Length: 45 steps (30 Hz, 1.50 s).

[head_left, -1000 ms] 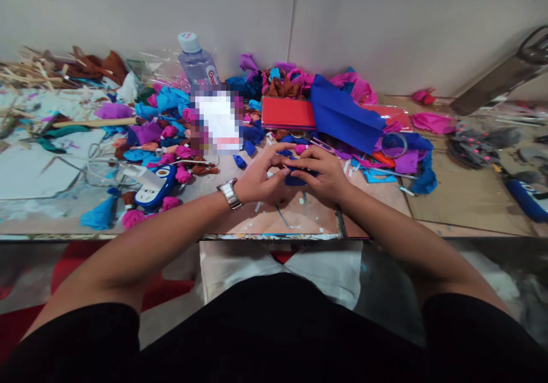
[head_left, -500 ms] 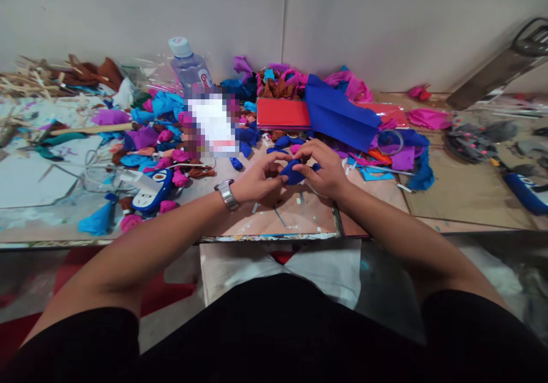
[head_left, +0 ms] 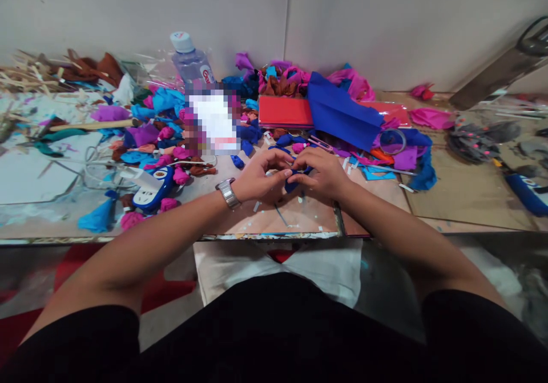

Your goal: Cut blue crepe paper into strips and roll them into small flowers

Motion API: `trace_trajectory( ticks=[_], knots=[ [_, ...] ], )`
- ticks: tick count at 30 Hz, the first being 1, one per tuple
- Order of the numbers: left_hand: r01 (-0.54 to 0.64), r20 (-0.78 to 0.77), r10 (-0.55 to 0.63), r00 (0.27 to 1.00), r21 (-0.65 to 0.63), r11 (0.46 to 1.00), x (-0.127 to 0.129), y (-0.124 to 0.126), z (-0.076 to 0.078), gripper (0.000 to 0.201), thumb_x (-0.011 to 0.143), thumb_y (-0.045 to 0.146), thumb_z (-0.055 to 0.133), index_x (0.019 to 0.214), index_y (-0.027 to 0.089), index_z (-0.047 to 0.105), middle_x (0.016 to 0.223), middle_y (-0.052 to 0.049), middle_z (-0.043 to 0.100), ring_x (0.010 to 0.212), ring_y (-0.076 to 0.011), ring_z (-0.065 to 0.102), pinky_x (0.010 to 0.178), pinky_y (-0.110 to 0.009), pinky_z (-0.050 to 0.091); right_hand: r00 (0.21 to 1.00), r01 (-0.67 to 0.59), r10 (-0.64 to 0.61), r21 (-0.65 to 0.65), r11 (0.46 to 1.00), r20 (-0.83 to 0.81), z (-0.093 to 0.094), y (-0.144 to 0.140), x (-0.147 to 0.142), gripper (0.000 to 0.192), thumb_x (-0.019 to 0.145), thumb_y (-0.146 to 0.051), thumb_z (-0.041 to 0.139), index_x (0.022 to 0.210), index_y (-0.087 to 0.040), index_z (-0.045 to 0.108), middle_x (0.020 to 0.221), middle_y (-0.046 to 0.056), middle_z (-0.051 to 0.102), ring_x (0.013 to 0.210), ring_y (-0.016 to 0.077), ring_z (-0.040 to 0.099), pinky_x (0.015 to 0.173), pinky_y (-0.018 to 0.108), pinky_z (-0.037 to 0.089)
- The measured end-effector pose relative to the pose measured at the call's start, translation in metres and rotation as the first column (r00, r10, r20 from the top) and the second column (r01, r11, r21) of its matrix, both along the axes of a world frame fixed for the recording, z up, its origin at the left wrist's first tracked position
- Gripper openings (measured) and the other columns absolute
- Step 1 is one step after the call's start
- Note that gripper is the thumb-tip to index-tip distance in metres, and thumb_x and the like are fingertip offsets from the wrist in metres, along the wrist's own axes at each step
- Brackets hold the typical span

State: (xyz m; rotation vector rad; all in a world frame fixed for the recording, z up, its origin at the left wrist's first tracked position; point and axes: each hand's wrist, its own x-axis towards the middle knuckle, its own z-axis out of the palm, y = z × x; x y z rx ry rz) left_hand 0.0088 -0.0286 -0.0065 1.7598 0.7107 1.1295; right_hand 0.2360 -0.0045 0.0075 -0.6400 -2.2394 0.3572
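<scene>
My left hand (head_left: 261, 177) and my right hand (head_left: 322, 173) meet over the middle of the table (head_left: 299, 217), fingertips pinched together on a small piece of dark blue crepe paper (head_left: 293, 182). Most of that piece is hidden between my fingers. A metal watch (head_left: 227, 192) sits on my left wrist. Just beyond my hands lie several small rolled paper buds in blue and pink (head_left: 284, 141).
A folded blue paper sheet (head_left: 340, 112) and a red sheet (head_left: 286, 112) lie behind my hands. A water bottle (head_left: 191, 63) stands at the back left. A blue-white tape dispenser (head_left: 154, 184), a tape ring (head_left: 393, 141), wooden sticks (head_left: 25, 75) and paper scraps surround them.
My hands have closed tighter around the blue piece and dropped slightly toward the table; half a second ago it showed more openly between my fingers.
</scene>
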Motion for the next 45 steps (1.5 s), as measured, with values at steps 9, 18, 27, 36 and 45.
trace_trajectory(
  ticks=[9, 18, 27, 36, 45],
  knots=[
    [-0.144, 0.007, 0.144, 0.99, 0.057, 0.988, -0.002, 0.001, 0.005, 0.034, 0.097, 0.05, 0.072, 0.11, 0.019, 0.074, 0.105, -0.008, 0.078, 0.093, -0.0171, 0.073, 0.085, -0.03, 0.058, 0.999, 0.027, -0.028, -0.028, 0.999, -0.042, 0.007, -0.005, 0.001, 0.044, 0.093, -0.065, 0.072, 0.105, -0.023, 0.071, 0.088, 0.005, 0.074, 0.08, 0.0217, 0.068, 0.078, 0.036, 0.05],
    [-0.185, -0.002, 0.186, 0.983, 0.09, 0.979, -0.003, 0.0, 0.007, 0.032, 0.098, 0.049, 0.071, 0.106, 0.019, 0.077, 0.101, -0.009, 0.078, 0.09, -0.0166, 0.072, 0.083, -0.029, 0.057, 0.997, 0.041, -0.039, 0.026, 0.999, -0.061, 0.007, -0.007, 0.0, 0.022, 0.099, -0.045, 0.07, 0.094, -0.023, 0.071, 0.085, 0.003, 0.077, 0.079, 0.02, 0.071, 0.082, 0.036, 0.052],
    [-0.191, 0.014, 0.191, 0.981, 0.052, 0.98, -0.001, 0.0, 0.002, 0.032, 0.091, 0.046, 0.081, 0.108, 0.019, 0.077, 0.103, -0.008, 0.079, 0.091, -0.0173, 0.075, 0.085, -0.031, 0.061, 0.998, 0.059, -0.058, 0.025, 0.998, -0.03, 0.006, -0.009, 0.0, 0.016, 0.098, -0.039, 0.071, 0.099, -0.023, 0.073, 0.088, 0.003, 0.078, 0.081, 0.0203, 0.072, 0.081, 0.036, 0.053],
    [-0.188, -0.044, 0.194, 0.98, 0.111, 0.976, -0.004, 0.001, 0.005, 0.028, 0.094, 0.044, 0.077, 0.108, 0.019, 0.078, 0.105, -0.008, 0.08, 0.093, -0.0179, 0.076, 0.086, -0.031, 0.061, 0.992, 0.116, -0.114, 0.043, 0.992, -0.048, 0.003, -0.009, -0.001, 0.012, 0.097, -0.037, 0.071, 0.099, -0.025, 0.076, 0.092, 0.003, 0.082, 0.086, 0.0224, 0.075, 0.087, 0.04, 0.054],
    [-0.187, -0.191, 0.252, 0.949, 0.303, 0.935, -0.006, -0.004, 0.007, 0.025, 0.1, 0.041, 0.069, 0.112, 0.022, 0.078, 0.107, -0.007, 0.081, 0.096, -0.0189, 0.075, 0.089, -0.032, 0.057, 0.986, 0.139, -0.143, -0.052, 0.989, -0.082, 0.005, -0.011, -0.002, 0.013, 0.093, -0.037, 0.074, 0.093, -0.024, 0.074, 0.091, 0.002, 0.079, 0.083, 0.021, 0.072, 0.083, 0.036, 0.053]
  ],
)
